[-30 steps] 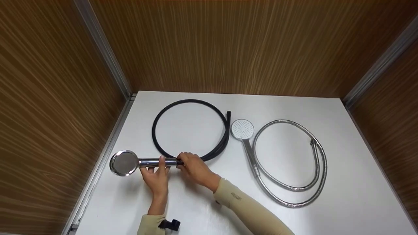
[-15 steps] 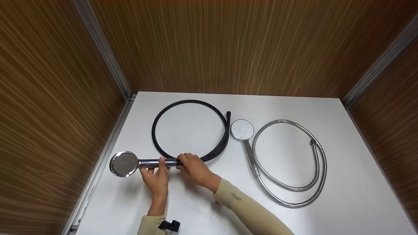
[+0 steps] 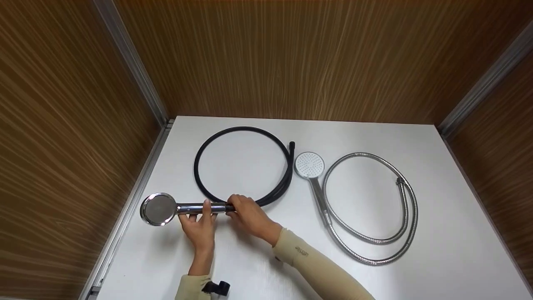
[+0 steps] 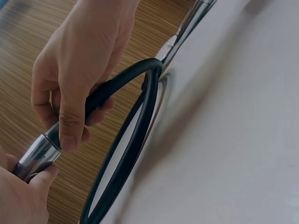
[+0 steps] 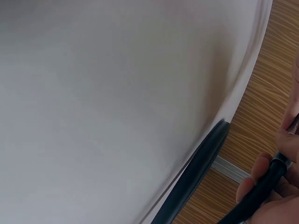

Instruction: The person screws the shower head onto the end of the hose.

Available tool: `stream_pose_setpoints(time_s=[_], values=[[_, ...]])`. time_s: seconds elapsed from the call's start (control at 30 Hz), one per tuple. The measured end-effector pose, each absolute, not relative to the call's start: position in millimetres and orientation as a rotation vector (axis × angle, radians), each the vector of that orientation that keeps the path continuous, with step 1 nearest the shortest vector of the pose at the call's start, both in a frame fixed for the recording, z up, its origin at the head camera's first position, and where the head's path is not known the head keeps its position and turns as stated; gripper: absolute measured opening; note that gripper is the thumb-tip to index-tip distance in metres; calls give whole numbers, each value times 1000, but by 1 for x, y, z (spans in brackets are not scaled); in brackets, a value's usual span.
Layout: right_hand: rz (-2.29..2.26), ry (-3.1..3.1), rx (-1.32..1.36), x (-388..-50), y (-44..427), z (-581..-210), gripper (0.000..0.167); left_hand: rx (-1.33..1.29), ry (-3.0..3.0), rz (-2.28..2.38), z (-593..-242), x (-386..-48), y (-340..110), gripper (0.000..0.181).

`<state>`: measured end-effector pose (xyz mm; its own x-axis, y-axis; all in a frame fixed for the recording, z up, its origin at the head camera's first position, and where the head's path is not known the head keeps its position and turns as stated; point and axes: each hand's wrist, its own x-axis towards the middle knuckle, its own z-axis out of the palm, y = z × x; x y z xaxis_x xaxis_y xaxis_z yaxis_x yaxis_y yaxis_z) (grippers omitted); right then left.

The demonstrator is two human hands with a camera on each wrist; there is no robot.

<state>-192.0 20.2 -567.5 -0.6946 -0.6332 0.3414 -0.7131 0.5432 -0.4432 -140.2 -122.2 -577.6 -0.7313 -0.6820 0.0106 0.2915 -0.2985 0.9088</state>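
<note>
My left hand [image 3: 200, 231] holds a chrome shower head [image 3: 158, 209] by its handle, with the round face to the left. At the handle's right end, my right hand [image 3: 252, 216] grips the end of a black shower hose [image 3: 196, 166]. In the left wrist view, the right thumb and fingers close round the black hose [image 4: 148, 102] right against the chrome handle [image 4: 35, 158]. The right wrist view shows the hose [image 5: 259, 192] under the fingers; the joint itself is partly covered. The rest of this hose lies coiled behind the hands, its free end pointing away.
Right of the black coil lies a second shower head [image 3: 309, 165] with a white face, joined to a coiled silver metal hose [image 3: 358, 154]. The white table [image 3: 449, 233] is bordered by wood-patterned panels [image 3: 275, 62] at the back and sides.
The right hand's fingers have shifted very slightly to the right at the hose end. The left hand and the shower head stay in place.
</note>
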Motion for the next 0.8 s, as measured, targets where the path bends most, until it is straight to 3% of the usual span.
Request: stream_pose_setpoints(time_s=[0.8], values=[[725,-2647,1206,-194,20,-565,19,465,-1295,-2015,-578,-141,-119,69]])
